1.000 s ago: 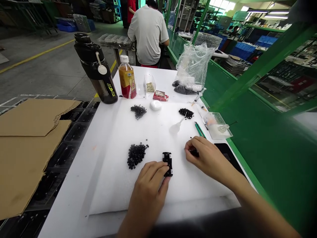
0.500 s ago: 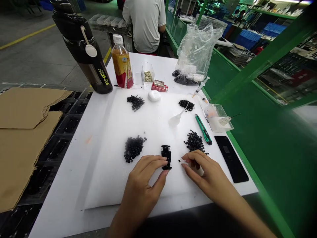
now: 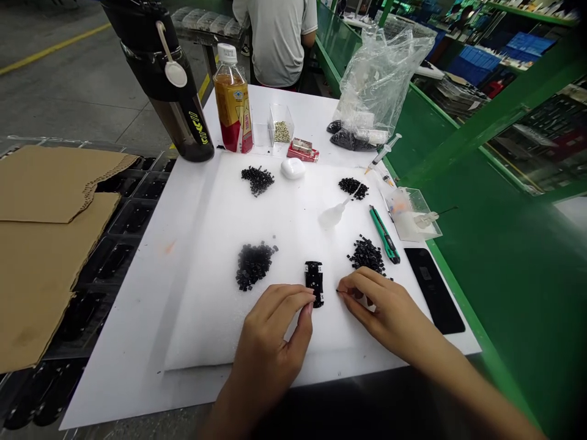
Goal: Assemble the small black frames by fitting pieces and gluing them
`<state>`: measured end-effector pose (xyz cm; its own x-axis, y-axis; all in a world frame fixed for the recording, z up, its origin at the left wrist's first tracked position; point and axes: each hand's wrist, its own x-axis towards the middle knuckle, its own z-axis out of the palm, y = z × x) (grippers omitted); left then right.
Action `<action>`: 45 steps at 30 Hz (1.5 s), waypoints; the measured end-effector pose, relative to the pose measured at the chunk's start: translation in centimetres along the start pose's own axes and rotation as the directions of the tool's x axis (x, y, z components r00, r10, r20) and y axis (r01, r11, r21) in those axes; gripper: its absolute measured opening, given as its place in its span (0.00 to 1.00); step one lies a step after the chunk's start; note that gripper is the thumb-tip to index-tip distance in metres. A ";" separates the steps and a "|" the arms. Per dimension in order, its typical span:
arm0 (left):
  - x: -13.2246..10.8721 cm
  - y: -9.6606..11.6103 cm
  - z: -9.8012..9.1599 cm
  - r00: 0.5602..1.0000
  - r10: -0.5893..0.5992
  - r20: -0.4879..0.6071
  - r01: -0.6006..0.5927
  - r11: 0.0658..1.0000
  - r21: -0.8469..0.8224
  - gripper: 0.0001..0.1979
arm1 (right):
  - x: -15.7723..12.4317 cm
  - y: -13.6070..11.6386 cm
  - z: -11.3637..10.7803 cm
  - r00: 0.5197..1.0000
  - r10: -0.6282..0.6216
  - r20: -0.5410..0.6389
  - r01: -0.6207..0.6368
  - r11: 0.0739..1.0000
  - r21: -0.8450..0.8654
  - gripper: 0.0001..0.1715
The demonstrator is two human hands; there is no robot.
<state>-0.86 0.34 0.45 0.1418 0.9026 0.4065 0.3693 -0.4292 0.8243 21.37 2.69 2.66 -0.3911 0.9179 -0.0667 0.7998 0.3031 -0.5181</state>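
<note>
**Left hand [image 3: 268, 345] at the black moulded part [image 3: 314, 282], right hand [image 3: 383, 308] pinched just beside it**

The left grip is nearly closed: the curled fingers and thumb come together at the lower end of the black moulded part, with the forefinger's tip touching it. The part lies lengthwise on a white foam sheet [image 3: 206, 318], near the sheet's front edge. The right grip is pressed together, thumb and forefinger meeting just to the right of the part. Anything between those fingertips is too small to tell.

Just above the right hand sits a heap of small black pieces [image 3: 367, 255]. A second heap [image 3: 254, 266] lies left of the part, clear of the left hand. Two smaller heaps [image 3: 257, 181] lie farther back on the foam, with a white oval case [image 3: 292, 168] and a clear dropper bottle [image 3: 334, 215] among them.

Open foam stretches to the left of the left hand and between the rear heaps. On the right, a green utility knife [image 3: 384, 235] lies close to the nearer heap, and a black slab [image 3: 433, 290] rests off the foam, near the green-edged side of the counter [image 3: 137, 342]. A strip of bare counter runs along the sheet's left and front edges, before the counter ends beside flattened cardboard [image 3: 46, 208].
</note>
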 end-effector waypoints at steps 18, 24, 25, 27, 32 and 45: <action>-0.2 -0.4 0.4 1.000 0.023 -0.005 -0.023 1.000 0.016 0.16 | -1.0 0.6 0.4 0.956 -0.285 -0.062 0.276 0.952 -0.129 0.09; -0.6 -0.7 1.1 0.999 0.037 0.032 -0.042 0.984 0.176 0.26 | -0.3 -1.0 1.4 0.944 -0.326 -0.054 0.323 0.945 -0.053 0.10; -0.6 -0.7 1.2 0.999 0.036 0.029 -0.041 0.981 0.188 0.26 | -0.3 -1.1 1.5 0.941 -0.333 -0.060 0.329 0.942 -0.070 0.10; -0.5 -0.7 1.3 0.999 0.033 0.018 -0.036 0.979 0.203 0.25 | -0.2 -1.1 1.6 0.938 -0.340 -0.065 0.333 0.938 -0.095 0.10; -0.5 -0.6 1.4 1.000 0.015 0.006 -0.016 0.978 0.208 0.24 | 0.0 -1.0 1.5 0.915 -0.401 -0.036 0.388 0.903 -0.187 0.10; -0.5 -0.8 1.6 1.000 0.019 -0.002 -0.019 0.978 0.210 0.22 | -1.6 -1.3 2.3 0.873 -0.477 -0.106 0.414 0.838 -0.356 0.24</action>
<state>0.21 0.24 -1.04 0.1470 0.8940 0.4233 0.5510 -0.4294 0.7155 19.85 0.27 1.46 -0.6742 0.6837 0.2794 0.6699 0.7254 -0.1584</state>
